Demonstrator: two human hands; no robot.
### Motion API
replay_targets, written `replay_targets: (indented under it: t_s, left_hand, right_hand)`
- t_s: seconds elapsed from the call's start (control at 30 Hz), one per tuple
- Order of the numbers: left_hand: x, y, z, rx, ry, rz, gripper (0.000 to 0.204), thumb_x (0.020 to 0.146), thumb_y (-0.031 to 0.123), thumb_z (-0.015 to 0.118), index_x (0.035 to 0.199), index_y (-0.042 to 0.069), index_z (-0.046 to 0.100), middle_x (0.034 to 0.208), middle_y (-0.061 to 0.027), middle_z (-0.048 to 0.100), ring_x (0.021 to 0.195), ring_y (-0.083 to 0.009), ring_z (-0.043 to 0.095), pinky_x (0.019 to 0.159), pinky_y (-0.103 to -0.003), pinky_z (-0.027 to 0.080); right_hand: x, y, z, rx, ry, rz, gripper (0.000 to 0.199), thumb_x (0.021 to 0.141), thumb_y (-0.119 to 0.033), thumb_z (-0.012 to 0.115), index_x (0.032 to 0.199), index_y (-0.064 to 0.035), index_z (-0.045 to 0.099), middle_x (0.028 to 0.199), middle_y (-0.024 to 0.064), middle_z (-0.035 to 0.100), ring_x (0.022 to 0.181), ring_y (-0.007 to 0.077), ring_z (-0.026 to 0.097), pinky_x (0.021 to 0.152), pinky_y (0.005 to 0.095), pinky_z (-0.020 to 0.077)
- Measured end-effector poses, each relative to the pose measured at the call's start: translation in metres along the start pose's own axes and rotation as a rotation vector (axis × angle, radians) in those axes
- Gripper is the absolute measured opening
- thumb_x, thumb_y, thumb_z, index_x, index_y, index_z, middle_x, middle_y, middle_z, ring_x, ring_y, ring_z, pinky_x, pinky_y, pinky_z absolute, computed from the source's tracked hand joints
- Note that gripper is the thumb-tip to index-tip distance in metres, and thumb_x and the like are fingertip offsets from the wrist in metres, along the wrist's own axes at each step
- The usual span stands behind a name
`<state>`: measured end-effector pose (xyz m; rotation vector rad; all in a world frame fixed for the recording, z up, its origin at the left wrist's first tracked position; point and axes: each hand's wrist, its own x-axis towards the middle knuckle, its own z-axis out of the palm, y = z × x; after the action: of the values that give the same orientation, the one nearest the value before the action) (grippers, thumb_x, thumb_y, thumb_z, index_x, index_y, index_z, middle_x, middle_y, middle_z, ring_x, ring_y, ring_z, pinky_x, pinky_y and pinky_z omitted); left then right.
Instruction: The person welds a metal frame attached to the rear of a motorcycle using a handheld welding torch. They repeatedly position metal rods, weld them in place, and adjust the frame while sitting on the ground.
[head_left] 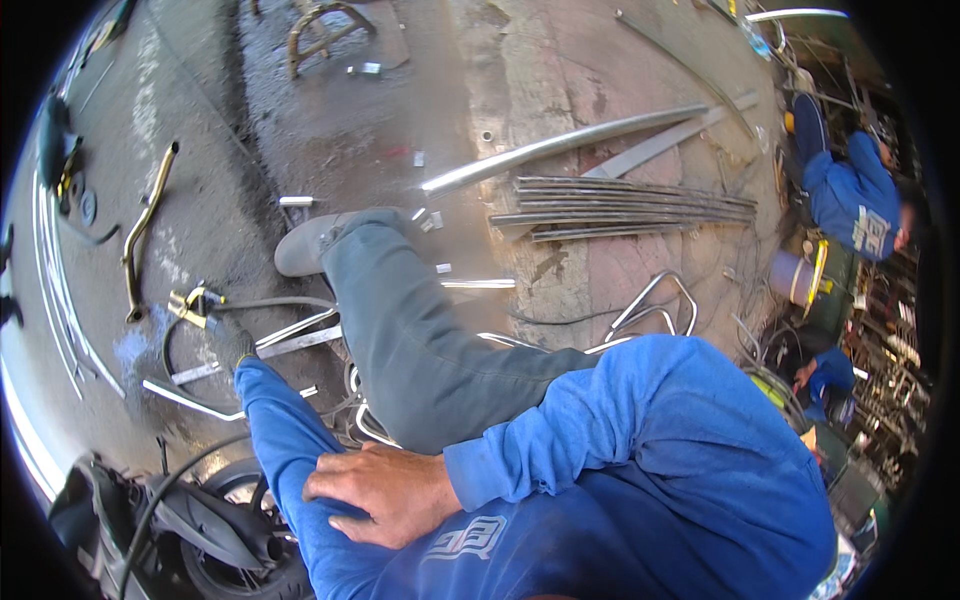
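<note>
Fingers of the gloved left hand [236, 343] gripped a brassy clamp [191, 308] at frame left, a gap away from a curved tube [152, 207]; the right hand [385, 493] lay slightly spread on the creased sleeve [280, 420].

A stained grey concrete floor [430, 90] is spreading toward 12 o'clock, where daylight-like glare is lying softly over its worn surface, while a dark seam [235, 70] is running between 11 and 10 o'clock and a faded pinkish patch [580, 85] is showing at 1 o'clock. Around 3 to 4 o'clock, crowded dark racks [895, 370] are lining the workshop's edge in deeper shade, and a violet bucket [790, 275] is standing before them near 3 o'clock. Toward 8 o'clock a black motorcycle [190, 520] is standing on the floor, and a bright white strip [27, 430] is gleaming along the rim between 8 and 9 o'clock.
</note>
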<state>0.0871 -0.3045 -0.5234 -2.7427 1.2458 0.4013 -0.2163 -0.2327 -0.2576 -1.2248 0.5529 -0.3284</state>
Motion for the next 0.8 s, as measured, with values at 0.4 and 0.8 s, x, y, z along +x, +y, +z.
replay_targets:
  t_s: [0.4, 0.8]
  left_hand:
    - [-0.080, -0.062, -0.021, -0.235, -0.003, -0.192, 0.041, 0.098, 0.021, 0.057, 0.133, 0.000, 0.059, 0.101, -0.0139, 0.068, 0.086, -0.0230, 0.064, 0.078, -0.036, 0.053]
    - [-0.444, -0.114, -0.045, -1.908, -0.359, -0.575, 0.050, 0.098, 0.014, 0.056, 0.145, 0.006, 0.043, 0.119, -0.0201, 0.064, 0.091, -0.0244, 0.068, 0.071, -0.034, 0.057]
  right_hand:
    - [0.001, 0.012, 0.014, -0.090, 0.036, -0.110, 0.037, 0.091, -0.022, 0.063, 0.120, 0.0011, 0.057, 0.104, 0.0205, 0.063, 0.087, 0.0347, 0.067, 0.080, 0.0442, 0.0547]
    - [0.011, 0.025, 0.015, 0.064, -0.061, 0.034, 0.021, 0.098, -0.016, 0.062, 0.112, -0.0004, 0.063, 0.088, 0.0036, 0.064, 0.070, 0.0096, 0.059, 0.062, 0.0301, 0.0498]
